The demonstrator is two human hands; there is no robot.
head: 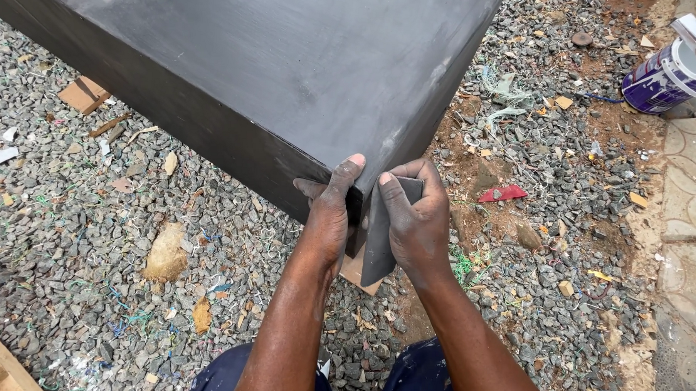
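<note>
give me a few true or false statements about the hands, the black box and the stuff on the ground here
1. Both hands hold a dark grey sheet against the near corner of the large black box. True: the left hand and right hand grip the sheet at that corner.
2. The box stands on a smooth tiled floor. False: it stands on grey gravel strewn with scraps.
3. A purple and white paint can lies at the upper right. True.
4. The right hand holds a brush. False: its fingers curl over the sheet only.
5. A small red scrap lies on the ground right of the hands. True.
</note>
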